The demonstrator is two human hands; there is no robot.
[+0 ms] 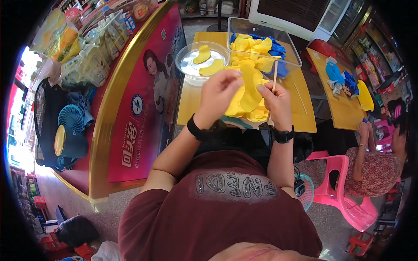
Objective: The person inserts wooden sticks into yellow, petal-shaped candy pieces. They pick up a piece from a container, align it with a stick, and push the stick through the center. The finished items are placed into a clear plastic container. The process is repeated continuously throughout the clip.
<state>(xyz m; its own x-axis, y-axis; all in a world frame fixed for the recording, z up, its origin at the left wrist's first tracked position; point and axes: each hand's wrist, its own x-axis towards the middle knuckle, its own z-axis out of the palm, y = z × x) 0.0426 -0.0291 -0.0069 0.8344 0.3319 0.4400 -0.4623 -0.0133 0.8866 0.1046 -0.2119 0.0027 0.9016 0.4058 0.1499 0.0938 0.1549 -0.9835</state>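
Note:
My right hand [278, 102] is closed on a thin wooden stick [274, 77], which stands nearly upright. Its thumb also presses the edge of a curved, soft yellow piece [249, 89], apparently fabric. On the other side of that piece is my left hand [220, 95], its fingers loosely curled and a little apart from the thumb; I see nothing held in it. Below and behind the hands lies a heap of similar yellow pieces [257, 114]. A round clear tub [183, 61] at the left holds two yellow pieces.
A clear bin [297, 61] with yellow and blue pieces stands at the far side of the yellow table [189, 104]. Another thin stick [300, 98] lies at the right. A pink counter [126, 108] rises on the left. A person [370, 169] sits at the right near a pink chair [344, 187].

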